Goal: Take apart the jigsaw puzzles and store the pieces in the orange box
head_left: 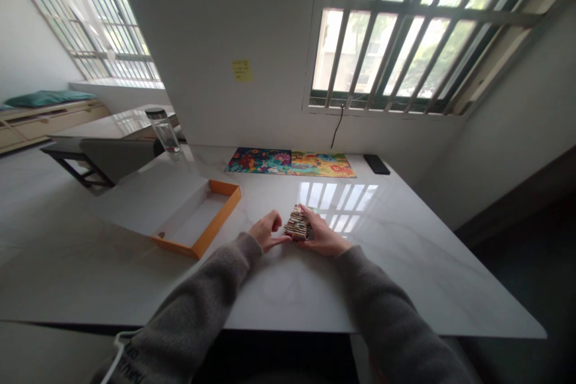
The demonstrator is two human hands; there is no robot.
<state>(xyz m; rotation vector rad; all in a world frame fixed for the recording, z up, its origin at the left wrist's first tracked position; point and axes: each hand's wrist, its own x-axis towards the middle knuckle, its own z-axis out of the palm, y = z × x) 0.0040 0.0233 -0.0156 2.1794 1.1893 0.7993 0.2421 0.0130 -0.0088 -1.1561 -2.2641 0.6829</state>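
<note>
A compact stack of thin, flat, multicoloured pieces point(296, 227), seen edge-on and apparently cardboard, sits on the white marbled table. My right hand point(324, 236) is wrapped around its right side, with the fingers at the back and the thumb low at the front. To the left of the stack is my left hand point(269, 231). Its fingers are bent and its thumb stretches apart from them to the lower front edge of the stack. Nothing shows inside my left hand. The surfaces of the pieces under my right palm are hidden.
An orange open box point(211, 225) with a white inside lies to the left. Two colourful picture sheets point(258, 161) lie along the wall, with a black phone point(377, 164) right of them. A clear bottle point(165, 133) stands at the table's far left corner.
</note>
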